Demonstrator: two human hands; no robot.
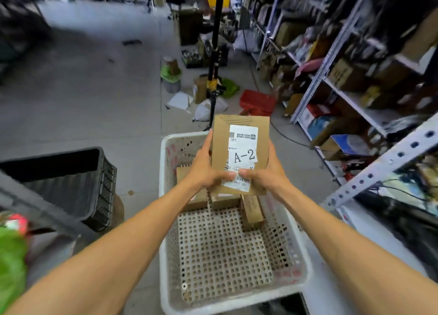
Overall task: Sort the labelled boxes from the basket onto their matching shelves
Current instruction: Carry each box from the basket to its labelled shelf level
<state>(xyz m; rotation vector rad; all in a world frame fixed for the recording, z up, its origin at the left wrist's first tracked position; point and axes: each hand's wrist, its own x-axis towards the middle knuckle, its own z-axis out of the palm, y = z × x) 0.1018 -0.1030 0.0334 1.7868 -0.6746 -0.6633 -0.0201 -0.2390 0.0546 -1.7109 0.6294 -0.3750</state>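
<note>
The person holds a box upright above the twelve o'clock end of the basket, clear of the load below. The left hand grips its nine o'clock edge, fingers wrapped behind and thumb pressed on the front. The right hand grips the three o'clock edge the same way, and the two thumbs almost meet at the bottom of the label. The label reads "A-2" and faces the camera.

More boxes lie in the basket under the hands, so the sorting is likely not finished. The shelves run from one to four o'clock.

The main risk is a wrong shelf. The racks are blurred and no shelf marks can be read from here, so the A-2 bay would have to be found by looking closer. The label is torn and peeling at its lower edge, just where the thumbs press; a sliding thumb could rip it further and spoil the code. Both hands hold only the lower half of the box, so its top could tip forward on a quick turn. A cable crosses the floor at two o'clock, between basket and racks, and could catch a foot.
</note>
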